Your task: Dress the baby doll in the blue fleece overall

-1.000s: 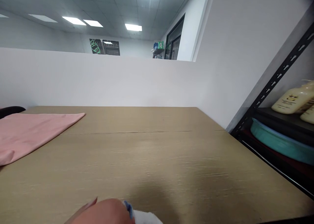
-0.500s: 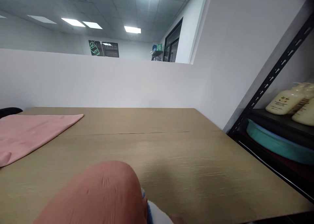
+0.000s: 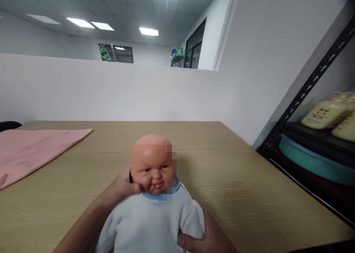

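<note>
A baby doll (image 3: pixel 155 216) in a white fleecy top with a blue collar fills the lower middle of the head view, its front turned towards me. My left hand (image 3: pixel 129 184) grips it at the neck, thumb by the doll's cheek and the other fingers hidden behind the head. Lower down, my right hand (image 3: pixel 199 242) holds the doll's side under its sleeve, with the thumb on the front of the top. The doll's legs are out of frame.
A pink cloth (image 3: pixel 36 149) lies on the wooden table (image 3: pixel 235 186) at the left. A black shelf rack (image 3: pixel 294 134) at the right bears cream pump bottles (image 3: pixel 323 114) and a turquoise basin (image 3: pixel 313 160). Behind the table stands a white low wall (image 3: pixel 124 92).
The doll's head, earlier large and close at the bottom, is now farther out over the table. Its face, its top and both of my hands have come into view.
</note>
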Available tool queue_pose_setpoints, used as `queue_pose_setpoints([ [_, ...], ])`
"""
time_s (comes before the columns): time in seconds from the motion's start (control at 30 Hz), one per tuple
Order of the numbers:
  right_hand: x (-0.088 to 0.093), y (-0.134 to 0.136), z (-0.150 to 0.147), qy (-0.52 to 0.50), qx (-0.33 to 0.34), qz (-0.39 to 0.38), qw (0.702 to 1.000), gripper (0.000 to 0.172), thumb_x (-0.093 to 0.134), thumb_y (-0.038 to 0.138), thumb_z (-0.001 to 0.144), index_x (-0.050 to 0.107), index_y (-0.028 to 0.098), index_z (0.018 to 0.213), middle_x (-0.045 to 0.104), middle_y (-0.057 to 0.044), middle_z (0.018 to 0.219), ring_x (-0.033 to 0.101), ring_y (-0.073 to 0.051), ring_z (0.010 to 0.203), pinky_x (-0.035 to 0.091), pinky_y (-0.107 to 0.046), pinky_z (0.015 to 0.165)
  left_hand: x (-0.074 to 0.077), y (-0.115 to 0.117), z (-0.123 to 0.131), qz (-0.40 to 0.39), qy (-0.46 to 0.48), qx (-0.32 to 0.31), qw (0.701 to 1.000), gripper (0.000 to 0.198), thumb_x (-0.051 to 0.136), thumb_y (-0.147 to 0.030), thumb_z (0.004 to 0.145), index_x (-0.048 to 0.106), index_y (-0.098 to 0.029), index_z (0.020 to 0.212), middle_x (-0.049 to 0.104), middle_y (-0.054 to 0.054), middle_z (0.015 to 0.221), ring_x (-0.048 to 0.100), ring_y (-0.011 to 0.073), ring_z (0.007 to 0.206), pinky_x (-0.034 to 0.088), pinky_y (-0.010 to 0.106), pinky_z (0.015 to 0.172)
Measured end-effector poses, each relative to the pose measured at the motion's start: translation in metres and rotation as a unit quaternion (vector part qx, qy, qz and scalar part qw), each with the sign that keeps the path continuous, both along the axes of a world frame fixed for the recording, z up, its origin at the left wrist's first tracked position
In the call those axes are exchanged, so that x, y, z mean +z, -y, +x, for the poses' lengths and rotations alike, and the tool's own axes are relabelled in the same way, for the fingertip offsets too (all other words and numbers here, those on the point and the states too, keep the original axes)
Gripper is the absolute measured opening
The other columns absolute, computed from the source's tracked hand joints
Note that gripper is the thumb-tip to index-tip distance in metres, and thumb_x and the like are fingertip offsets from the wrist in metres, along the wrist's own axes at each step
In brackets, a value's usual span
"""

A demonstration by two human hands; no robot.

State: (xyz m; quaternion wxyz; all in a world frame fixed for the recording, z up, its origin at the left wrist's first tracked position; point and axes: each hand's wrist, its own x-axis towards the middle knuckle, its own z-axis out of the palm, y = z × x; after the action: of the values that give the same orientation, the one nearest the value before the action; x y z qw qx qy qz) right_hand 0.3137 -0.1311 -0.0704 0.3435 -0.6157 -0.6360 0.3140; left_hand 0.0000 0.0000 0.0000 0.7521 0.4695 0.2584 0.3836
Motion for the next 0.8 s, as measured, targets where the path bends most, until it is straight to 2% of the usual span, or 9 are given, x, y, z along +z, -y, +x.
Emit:
queue_pose_setpoints([
  [0.07, -0.002, -0.010, 0.000, 0.036, -0.049, 0.016, 0.998, 0.092, 0.103, 0.049, 0.050, 0.073, 0.035, 0.136, 0.071, -0.012, 0.145, 0.040, -0.063, 0.152, 0.027, -0.080, 0.128, 0.000, -0.013, 0.014, 0.023, -0.010, 0.014, 1.000, 0.097, 0.103, -0.050, 0.060, 0.068, -0.020, 0.145, 0.077, 0.016, 0.137, 0.060, 0.0487, 0.142, 0.045, 0.059, 0.124],
  [0.13, -0.003, -0.021, -0.004, 0.040, -0.076, 0.008, 0.996, 0.100, 0.103, 0.053, 0.048, 0.069, 0.036, 0.141, 0.066, -0.011, 0.152, 0.036, -0.062, 0.155, 0.019, -0.079, 0.131, -0.004, -0.026, 0.025, 0.016, -0.019, 0.007, 1.000, 0.095, 0.099, -0.055, 0.065, 0.067, -0.017, 0.146, 0.078, 0.017, 0.136, 0.063, 0.0484, 0.139, 0.046, 0.059, 0.124],
  [0.17, -0.002, -0.026, -0.007, 0.027, -0.068, -0.007, 0.997, 0.100, 0.102, 0.052, 0.052, 0.067, 0.036, 0.144, 0.064, -0.011, 0.154, 0.038, -0.060, 0.155, 0.020, -0.077, 0.132, -0.008, -0.033, 0.029, 0.003, -0.020, -0.001, 1.000, 0.095, 0.097, -0.057, 0.068, 0.065, -0.017, 0.148, 0.077, 0.018, 0.137, 0.064, 0.0477, 0.138, 0.046, 0.058, 0.124],
  [0.27, 0.003, -0.037, -0.015, -0.053, 0.002, -0.048, 0.997, 0.092, 0.095, 0.043, 0.066, 0.059, 0.033, 0.150, 0.066, -0.012, 0.153, 0.054, -0.048, 0.148, 0.039, -0.065, 0.127, -0.022, -0.051, 0.033, -0.025, -0.014, -0.026, 0.999, 0.098, 0.092, -0.060, 0.074, 0.059, -0.015, 0.154, 0.076, 0.020, 0.139, 0.066, 0.0464, 0.136, 0.048, 0.056, 0.123],
  [0.33, 0.006, -0.043, -0.018, -0.098, 0.033, -0.057, 0.993, 0.098, 0.091, 0.038, 0.070, 0.048, 0.031, 0.158, 0.063, -0.013, 0.155, 0.059, -0.041, 0.145, 0.045, -0.058, 0.124, -0.031, -0.061, 0.033, -0.026, -0.010, -0.039, 0.999, 0.099, 0.090, -0.060, 0.077, 0.056, -0.014, 0.158, 0.075, 0.020, 0.140, 0.067, 0.0462, 0.136, 0.047, 0.056, 0.123],
  [0.4, 0.008, -0.048, -0.018, -0.099, 0.032, -0.060, 0.993, 0.111, 0.091, 0.037, 0.072, 0.032, 0.028, 0.165, 0.055, -0.016, 0.162, 0.053, -0.038, 0.150, 0.041, -0.058, 0.126, -0.038, -0.071, 0.032, -0.022, -0.011, -0.044, 0.999, 0.096, 0.087, -0.059, 0.081, 0.054, -0.014, 0.159, 0.074, 0.020, 0.141, 0.067, 0.0456, 0.136, 0.046, 0.056, 0.124],
  [0.47, 0.008, -0.055, -0.015, -0.071, 0.024, -0.052, 0.996, 0.117, 0.091, 0.037, 0.072, 0.024, 0.026, 0.167, 0.049, -0.019, 0.166, 0.045, -0.037, 0.156, 0.035, -0.060, 0.129, -0.044, -0.080, 0.033, -0.024, -0.014, -0.050, 0.998, 0.093, 0.085, -0.059, 0.084, 0.055, -0.013, 0.158, 0.074, 0.021, 0.141, 0.066, 0.0450, 0.136, 0.043, 0.056, 0.127],
  [0.63, 0.006, -0.086, -0.003, -0.040, 0.073, -0.009, 0.997, 0.100, 0.089, 0.039, 0.078, 0.036, 0.024, 0.161, 0.048, -0.018, 0.167, 0.047, -0.036, 0.155, 0.034, -0.056, 0.130, -0.052, -0.104, 0.036, -0.057, -0.012, -0.076, 0.995, 0.083, 0.076, -0.059, 0.092, 0.056, -0.013, 0.158, 0.072, 0.020, 0.144, 0.064, 0.0411, 0.140, 0.038, 0.052, 0.131],
  [0.8, -0.003, -0.121, 0.008, -0.099, 0.121, 0.027, 0.987, 0.083, 0.079, 0.046, 0.090, 0.041, 0.021, 0.159, 0.051, -0.018, 0.165, 0.049, -0.034, 0.154, 0.039, -0.052, 0.128, -0.061, -0.127, 0.035, -0.088, -0.024, -0.081, 0.992, 0.082, 0.074, -0.060, 0.093, 0.057, -0.011, 0.157, 0.074, 0.019, 0.143, 0.064, 0.0390, 0.141, 0.044, 0.047, 0.127],
])
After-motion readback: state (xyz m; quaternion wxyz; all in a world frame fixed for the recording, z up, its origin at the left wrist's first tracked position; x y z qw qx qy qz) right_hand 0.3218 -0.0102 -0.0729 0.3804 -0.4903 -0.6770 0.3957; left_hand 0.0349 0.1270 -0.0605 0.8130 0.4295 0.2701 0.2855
